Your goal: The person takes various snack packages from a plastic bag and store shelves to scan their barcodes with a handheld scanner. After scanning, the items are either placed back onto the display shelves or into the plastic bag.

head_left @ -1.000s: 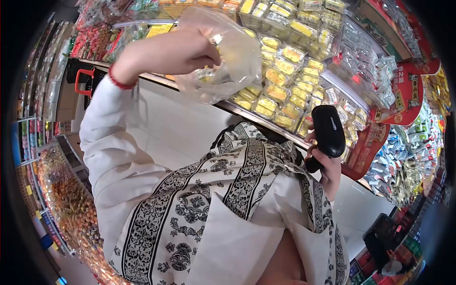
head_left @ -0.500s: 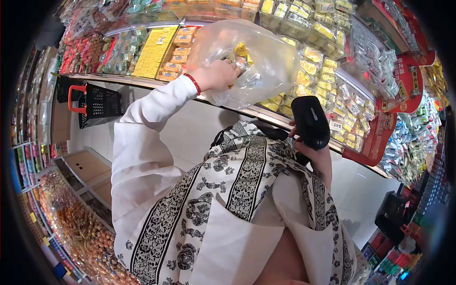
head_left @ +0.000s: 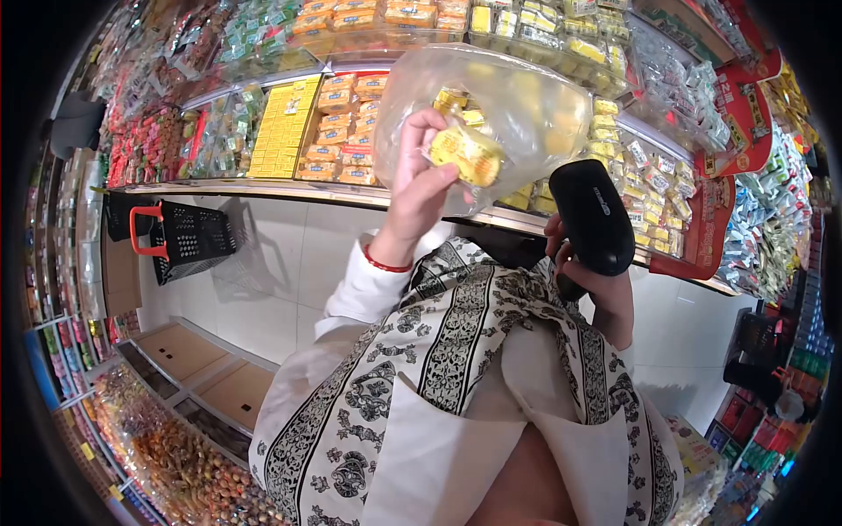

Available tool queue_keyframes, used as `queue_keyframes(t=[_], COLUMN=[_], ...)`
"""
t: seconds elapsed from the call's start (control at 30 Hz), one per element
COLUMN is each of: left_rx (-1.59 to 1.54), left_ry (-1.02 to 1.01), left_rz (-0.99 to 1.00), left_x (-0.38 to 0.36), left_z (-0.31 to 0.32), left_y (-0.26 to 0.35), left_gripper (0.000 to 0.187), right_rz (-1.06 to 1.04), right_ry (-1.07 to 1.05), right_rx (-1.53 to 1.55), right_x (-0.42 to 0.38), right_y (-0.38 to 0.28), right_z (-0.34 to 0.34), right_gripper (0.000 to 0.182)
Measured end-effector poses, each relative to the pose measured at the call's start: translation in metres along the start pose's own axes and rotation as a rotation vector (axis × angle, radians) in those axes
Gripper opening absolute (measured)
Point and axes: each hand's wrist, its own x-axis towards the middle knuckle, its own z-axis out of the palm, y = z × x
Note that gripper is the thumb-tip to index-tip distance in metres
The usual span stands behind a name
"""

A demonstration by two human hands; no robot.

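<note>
My left hand [head_left: 419,180], raised in front of the shelf, holds a clear plastic bag [head_left: 517,114] up at the middle of the view; my fingers [head_left: 412,131] are curled shut on its gathered lower edge and press through the film on a yellow wrapped snack [head_left: 467,153]; several more yellow pieces lie loose inside the bag behind it. Compared with half a second ago, this hand has turned palm-up and lifted, so that the bag now stands above the wrist with its red bracelet [head_left: 386,264] instead of hanging beside it; the yellow snack has come forward to the near wall of the bag, facing me. My right hand [head_left: 596,285] is closed round the grip of a black handheld scanner [head_left: 592,215]; the scanner has risen a little and its head now sits just beside the bag's lower right edge, nearly touching it; whether a finger rests on the trigger I cannot tell. I judge that the wrapped piece and the scanner head are being brought face to face for a reading; the gap between them has narrowed over the last second. Behind both, the shelf [head_left: 263,187] carries rows of yellow and orange packets; a black basket with orange handles [head_left: 180,237] stands on the floor to the left.
</note>
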Motion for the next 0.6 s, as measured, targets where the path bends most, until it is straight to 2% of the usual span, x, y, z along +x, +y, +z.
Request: queue_keyframes(t=[0.03,0.1,0.13,0.17,0.23,0.27,0.3,0.33,0.37,0.4,0.43,0.47,0.5,0.53,0.6], left_rx=[-0.034,-0.072,-0.06,-0.045,-0.041,-0.003,0.038,0.027,0.027,0.06,0.092,0.076,0.074,0.155,0.23], left_ry=[-0.015,-0.015,0.033,0.082,0.061,0.031,0.002,-0.012,-0.01,-0.029,-0.046,-0.035,-0.033,-0.095,-0.222], left_rz=[0.025,0.05,0.028,0.009,-0.034,-0.015,0.008,-0.01,-0.008,-0.004,0.0,-0.087,-0.087,-0.097,-0.111], left_x=[-0.002,-0.004,-0.004,-0.003,-0.004,-0.006,-0.008,-0.014,-0.017,-0.021,-0.025,-0.028,-0.027,-0.024,-0.019], left_z=[0.004,0.013,0.017,0.021,0.021,0.019,0.017,0.016,0.018,0.021,0.024,0.025,0.027,0.03,0.027], left_y=[-0.011,-0.023,-0.025,-0.025,-0.024,-0.027,-0.031,-0.032,-0.033,-0.033,-0.033,-0.032,-0.03,-0.029,-0.031], left_gripper=[0.041,0.038,0.038,0.038,0.04,0.039,0.039,0.048,0.048,0.055,0.063,0.076,0.076,0.078,0.08], right_rz=[0.001,-0.135,-0.061,-0.063,-0.179,-0.069,-0.07,-0.058,-0.046,-0.026,-0.022,0.071,0.162,0.166,0.024], right_ry=[0.014,0.021,0.007,0.024,0.093,0.063,0.068,0.076,0.081,0.119,0.113,0.155,0.202,0.206,0.238], right_rx=[0.001,-0.18,-0.06,-0.068,-0.038,-0.097,-0.097,-0.066,-0.035,-0.188,-0.189,-0.126,-0.063,-0.065,0.058], right_x=[0.003,0.003,0.0,0.0,0.003,0.001,0.001,0.005,0.007,0.007,0.006,0.006,0.005,0.005,0.005], right_y=[0.0,-0.002,-0.005,-0.002,0.008,0.008,0.009,0.012,0.013,0.016,0.014,0.01,0.007,0.007,0.007], right_z=[0.003,0.007,0.005,0.005,0.01,0.008,0.011,0.018,0.022,0.02,0.02,0.019,0.019,0.018,0.017], right_gripper=[0.046,0.054,0.061,0.061,0.066,0.069,0.069,0.066,0.063,0.061,0.061,0.06,0.06,0.06,0.06])
